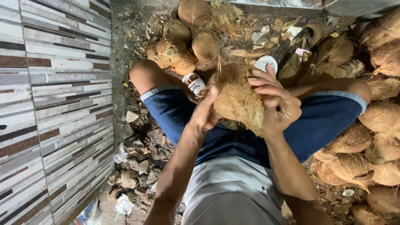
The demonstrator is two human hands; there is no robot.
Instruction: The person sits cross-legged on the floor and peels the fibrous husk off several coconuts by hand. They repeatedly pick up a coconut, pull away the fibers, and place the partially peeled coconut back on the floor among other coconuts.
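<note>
The person sits low on the floor, knees apart in blue shorts (175, 110), with a husked coconut (237, 98) held up between the knees, above the lap. The right hand (273, 102) is wrapped over the far side of it, fingers spread across the fibrous top and thumb side curled round, gripping the coconut firmly. The left hand (206, 112) is closed against the near side, seemingly pinching or pulling at the loose fibre; I cannot tell whether it holds only husk or something more.

From where I stand, doing this well looks like a matter of keeping the right hand as the steady clamp while the left works the strands, pulling along the grain of the fibre rather than across it, and turning the nut a little in the grip so fresh husk comes round to the working hand. Keeping it low over the lap should stop it slipping.

Around them: a pile of coconuts (383, 125) at the person's right, a few more (183, 46) ahead by the feet in white sandals (195, 83), husk scraps and rubble (137, 162) on the floor, and a striped tiled wall (54, 108) on the left
</note>
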